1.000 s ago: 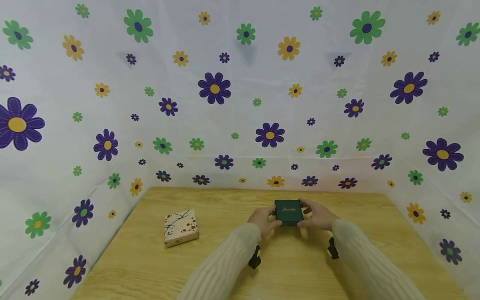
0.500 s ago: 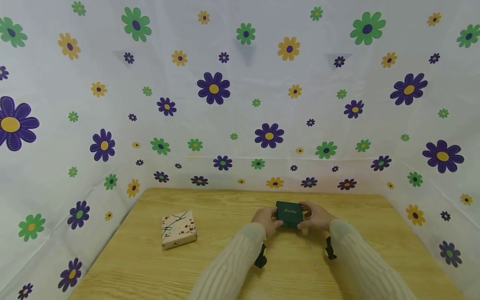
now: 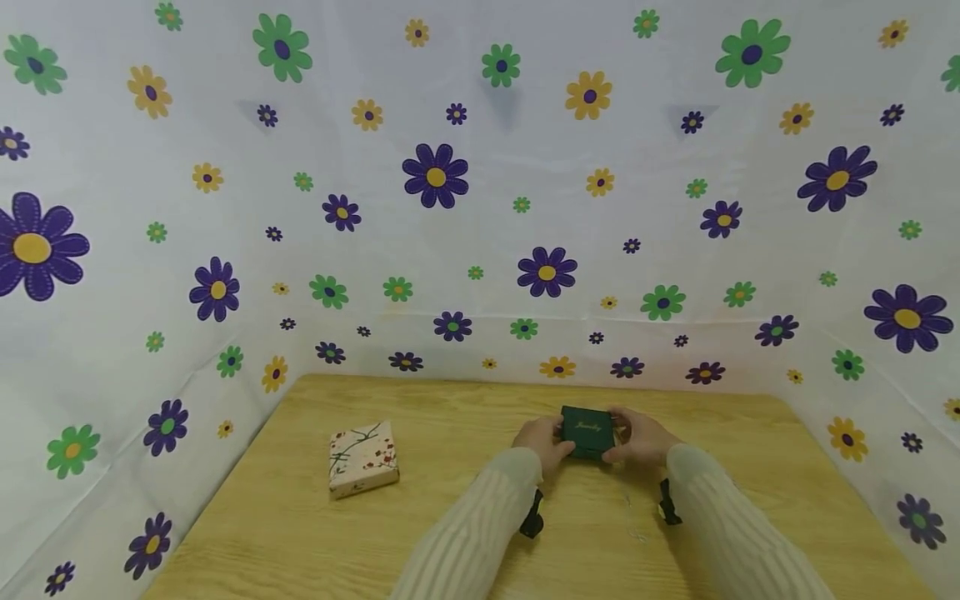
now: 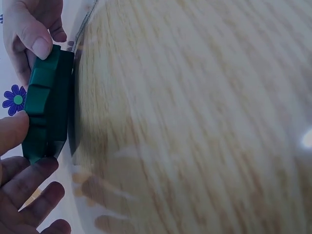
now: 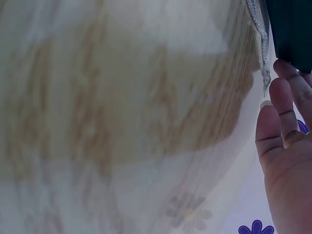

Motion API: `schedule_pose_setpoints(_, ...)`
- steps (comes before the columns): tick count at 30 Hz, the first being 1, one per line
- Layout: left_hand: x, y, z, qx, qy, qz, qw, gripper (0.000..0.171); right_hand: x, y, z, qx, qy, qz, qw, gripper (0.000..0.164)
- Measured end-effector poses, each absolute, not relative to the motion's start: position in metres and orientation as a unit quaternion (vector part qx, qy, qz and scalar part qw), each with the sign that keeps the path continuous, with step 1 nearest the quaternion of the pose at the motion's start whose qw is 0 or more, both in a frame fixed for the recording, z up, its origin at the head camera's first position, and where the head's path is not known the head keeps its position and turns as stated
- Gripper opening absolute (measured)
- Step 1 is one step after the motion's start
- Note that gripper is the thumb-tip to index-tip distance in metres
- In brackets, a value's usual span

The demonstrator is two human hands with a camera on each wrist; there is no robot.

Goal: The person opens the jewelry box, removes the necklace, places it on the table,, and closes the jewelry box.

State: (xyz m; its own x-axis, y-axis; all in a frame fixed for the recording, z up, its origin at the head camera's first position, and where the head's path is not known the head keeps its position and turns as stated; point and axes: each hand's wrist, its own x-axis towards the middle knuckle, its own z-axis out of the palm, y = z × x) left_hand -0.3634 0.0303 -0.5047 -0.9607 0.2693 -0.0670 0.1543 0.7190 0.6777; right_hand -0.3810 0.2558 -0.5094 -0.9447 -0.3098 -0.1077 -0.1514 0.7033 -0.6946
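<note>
Green box [image 3: 588, 432] sits between both hands, far part of the table [image 3: 450, 417]. Left hand [image 3: 543, 440] pinches one side, right hand [image 3: 641, 437] the other; fingers narrow to the box's width. Cannot tell whether its underside touches the table. Silvery chain [image 5: 264, 44] lies loose by the right hand, on the person's side of the box; contact with the box unclear.

Handling, my judgement: press evenly from both sides, keep the box level, clear the strand before lowering or sliding.

Room: far edge near, sheet [image 3: 375, 250] behind; wide bare table leftward up to patterned box [image 3: 363, 458], well apart.
</note>
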Motion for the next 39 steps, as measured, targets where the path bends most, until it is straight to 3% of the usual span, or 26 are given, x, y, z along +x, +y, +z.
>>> schedule_pose_setpoints(24,-0.357,0.028,-0.504,0.116,0.927,0.345,0.087,0.054,-0.375,0.255,-0.512,-0.114,0.906,-0.389,0.122,0.099)
schedule_pose_setpoints(29,-0.358,0.027,-0.508,0.111,0.928,0.346,0.085,0.061,-0.375,0.256,-0.509,-0.112,0.907,-0.384,0.13,0.104)
schedule_pose_setpoints(33,-0.356,0.022,-0.508,0.12,0.928,0.343,0.083,0.067,-0.369,0.255,-0.497,-0.117,0.911,-0.381,0.108,0.101)
schedule_pose_setpoints(39,-0.344,0.001,-0.489,0.158,0.931,0.322,0.061,0.063,-0.353,0.253,-0.48,-0.143,0.906,-0.396,0.048,0.082)
